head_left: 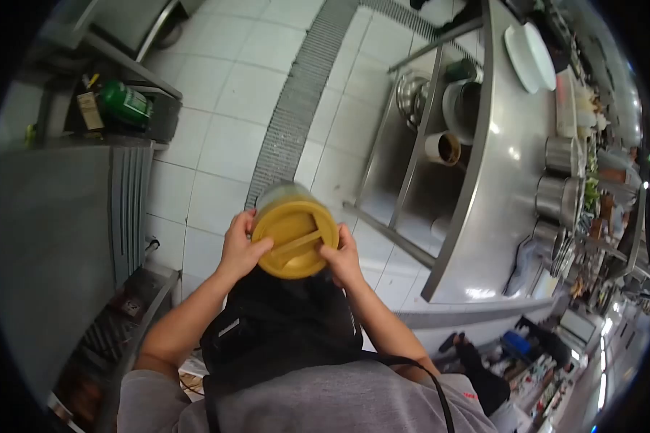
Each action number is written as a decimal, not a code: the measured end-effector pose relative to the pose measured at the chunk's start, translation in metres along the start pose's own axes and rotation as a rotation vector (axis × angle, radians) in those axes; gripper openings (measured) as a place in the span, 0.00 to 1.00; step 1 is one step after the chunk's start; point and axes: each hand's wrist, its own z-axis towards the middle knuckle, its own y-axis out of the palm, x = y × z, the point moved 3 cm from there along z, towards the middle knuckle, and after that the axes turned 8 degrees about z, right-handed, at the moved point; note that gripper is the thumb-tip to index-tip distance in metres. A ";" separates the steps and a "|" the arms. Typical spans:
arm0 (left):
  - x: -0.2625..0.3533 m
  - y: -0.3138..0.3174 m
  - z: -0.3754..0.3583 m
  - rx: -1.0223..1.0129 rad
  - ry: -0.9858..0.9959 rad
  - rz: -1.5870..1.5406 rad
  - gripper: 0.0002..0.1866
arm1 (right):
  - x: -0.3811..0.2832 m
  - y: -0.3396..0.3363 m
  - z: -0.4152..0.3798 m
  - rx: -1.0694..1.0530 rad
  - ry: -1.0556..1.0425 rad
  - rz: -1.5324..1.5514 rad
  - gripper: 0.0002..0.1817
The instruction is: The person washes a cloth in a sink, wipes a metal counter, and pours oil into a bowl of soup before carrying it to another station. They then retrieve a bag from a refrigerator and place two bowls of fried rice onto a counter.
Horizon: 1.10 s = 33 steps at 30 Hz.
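Between my two hands I hold a round container [282, 190] with a yellow lid [287, 229], its top turned towards me. A raised bar crosses the lid. The body behind it looks clear or greyish and is partly hidden. My left hand [243, 247] grips the left side, thumb on the lid's edge. On the opposite side my right hand [344, 257] is wrapped round the rim, its thumb also pressed on the lid. The container is held above the tiled floor, in front of my black apron [285, 317].
To the right stands a steel table [495, 187] with pots [556, 198] and a white tray [530, 58]; its lower shelf holds bowls [412, 97] and a mug [442, 148]. Steel equipment [50, 238] lines the left. A drain grate [296, 101] crosses the floor. People [484, 375] are at lower right.
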 end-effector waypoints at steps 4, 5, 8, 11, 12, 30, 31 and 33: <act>0.025 0.014 0.071 -0.161 -0.017 0.190 0.19 | 0.009 0.001 0.023 0.225 0.044 0.207 0.15; 0.030 0.029 0.081 -0.201 0.040 0.211 0.21 | 0.008 -0.007 0.025 0.285 0.009 0.341 0.16; 0.059 0.080 0.107 -0.402 0.089 0.308 0.24 | 0.004 -0.044 0.022 0.419 -0.075 0.425 0.24; 0.089 0.132 0.122 -0.597 0.109 0.263 0.25 | 0.004 -0.087 0.023 0.559 -0.131 0.524 0.26; 0.088 0.152 0.122 -0.584 0.187 0.148 0.25 | 0.008 -0.102 0.024 0.637 -0.161 0.582 0.26; -0.094 0.071 0.107 -0.533 -0.302 0.113 0.14 | -0.047 -0.232 0.144 1.390 -0.376 1.224 0.25; -0.095 0.063 0.107 -0.502 -0.349 0.110 0.14 | -0.051 -0.234 0.143 1.401 -0.404 1.142 0.25; -0.092 0.056 0.111 -0.457 -0.398 0.105 0.12 | -0.027 -0.277 0.153 1.363 -0.487 1.061 0.27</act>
